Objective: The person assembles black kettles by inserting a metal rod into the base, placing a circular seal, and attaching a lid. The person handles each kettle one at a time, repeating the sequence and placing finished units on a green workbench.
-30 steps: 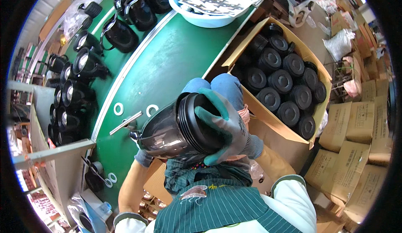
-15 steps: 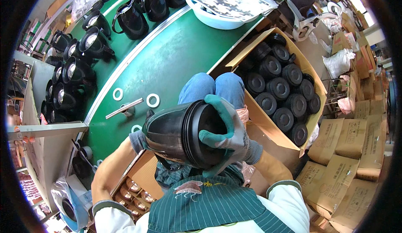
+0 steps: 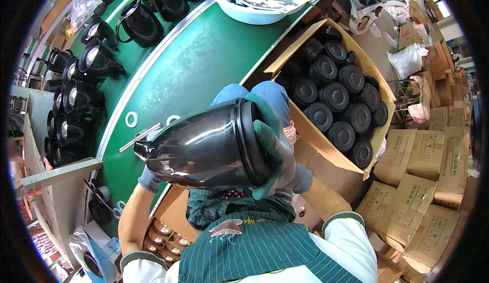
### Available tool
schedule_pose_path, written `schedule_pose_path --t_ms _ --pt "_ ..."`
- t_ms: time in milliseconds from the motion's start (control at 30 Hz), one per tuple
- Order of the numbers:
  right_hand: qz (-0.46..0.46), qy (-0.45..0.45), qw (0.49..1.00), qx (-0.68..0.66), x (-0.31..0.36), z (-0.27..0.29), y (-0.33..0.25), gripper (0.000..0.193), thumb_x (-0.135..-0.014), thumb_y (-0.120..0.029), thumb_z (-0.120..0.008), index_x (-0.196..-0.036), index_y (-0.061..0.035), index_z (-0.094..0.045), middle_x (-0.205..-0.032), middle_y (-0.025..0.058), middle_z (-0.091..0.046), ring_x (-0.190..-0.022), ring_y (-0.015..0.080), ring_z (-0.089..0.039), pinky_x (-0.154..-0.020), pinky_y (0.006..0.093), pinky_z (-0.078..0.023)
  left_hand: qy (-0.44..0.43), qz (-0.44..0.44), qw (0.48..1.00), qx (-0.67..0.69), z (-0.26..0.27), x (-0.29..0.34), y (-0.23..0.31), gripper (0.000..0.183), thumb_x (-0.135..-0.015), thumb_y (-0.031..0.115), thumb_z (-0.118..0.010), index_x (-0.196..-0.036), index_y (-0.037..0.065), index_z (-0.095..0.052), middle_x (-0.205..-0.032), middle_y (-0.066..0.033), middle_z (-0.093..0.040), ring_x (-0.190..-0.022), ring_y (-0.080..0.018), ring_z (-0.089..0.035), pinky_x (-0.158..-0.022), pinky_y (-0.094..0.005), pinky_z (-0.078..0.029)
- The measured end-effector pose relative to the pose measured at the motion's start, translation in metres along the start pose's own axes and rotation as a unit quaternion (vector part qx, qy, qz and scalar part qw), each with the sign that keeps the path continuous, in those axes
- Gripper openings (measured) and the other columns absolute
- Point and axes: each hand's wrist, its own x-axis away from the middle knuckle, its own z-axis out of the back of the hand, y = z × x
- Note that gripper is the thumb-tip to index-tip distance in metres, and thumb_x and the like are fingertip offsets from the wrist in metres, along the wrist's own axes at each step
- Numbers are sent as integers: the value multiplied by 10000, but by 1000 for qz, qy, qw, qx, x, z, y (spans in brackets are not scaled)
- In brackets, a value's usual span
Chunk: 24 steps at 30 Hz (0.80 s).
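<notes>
A glossy black jug lies sideways across my lap, raised toward me, its small spout to the left. At its right end is a ridged black round base. My right hand, in a grey and green glove, is closed around that end, fingers curled over its edge. My left hand reaches under the jug's left end; only the glove's grey cuff shows, and its fingers are hidden. Just beyond the spout, a metal rod lies over the green table, near white rings.
Several black jugs stand along the table's far left. A pale blue basin holds patterned sheets. To my right, an open carton holds ridged black round parts, with stacked cartons beyond. Scissors lie at the left.
The jug has been turned and lifted closer, so its spout and glossy side now show. My right hand stays on the base, turned with it. The view has shifted slightly.
</notes>
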Motion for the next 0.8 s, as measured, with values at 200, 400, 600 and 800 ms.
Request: schedule_pose_path --t_ms 200,400,600,800 --pt "-371 109 872 -300 -8 2 -20 909 -1004 -405 -663 -1672 -90 -133 -1675 182 -242 -1518 284 -313 -1242 412 -265 163 -338 640 -670 -142 -31 4 344 -793 210 -736 -1073 11 -769 -980 -132 -779 -907 -250 -746 -890 -344 -541" --pt "-136 45 990 6 -2 6 -29 995 -839 -467 -821 -1614 -102 -315 -1603 190 -371 -1441 355 -410 -1191 468 -346 118 -243 824 -497 -111 -37 -1 331 -934 204 -657 -1171 -18 -724 -1012 -97 -763 -905 -206 -734 -836 -319 -593" --pt "87 4 989 116 -16 6 -41 1113 -693 -597 -892 -1585 -176 -377 -1501 176 -546 -1427 490 -420 -1128 593 -370 8 68 973 -219 -35 -33 -2 478 -1030 218 -571 -1444 -17 -531 -1405 -196 -616 -1215 -257 -660 -1044 -433 -566" --pt "96 -70 980 157 -37 6 -79 611 -727 -668 -809 -1233 -333 -746 -1461 247 -503 -1307 478 -517 -1050 610 -436 -170 174 929 -278 -87 -49 -15 481 -969 208 -647 -1398 1 -579 -1379 -182 -635 -1211 -262 -659 -1015 -429 -566"
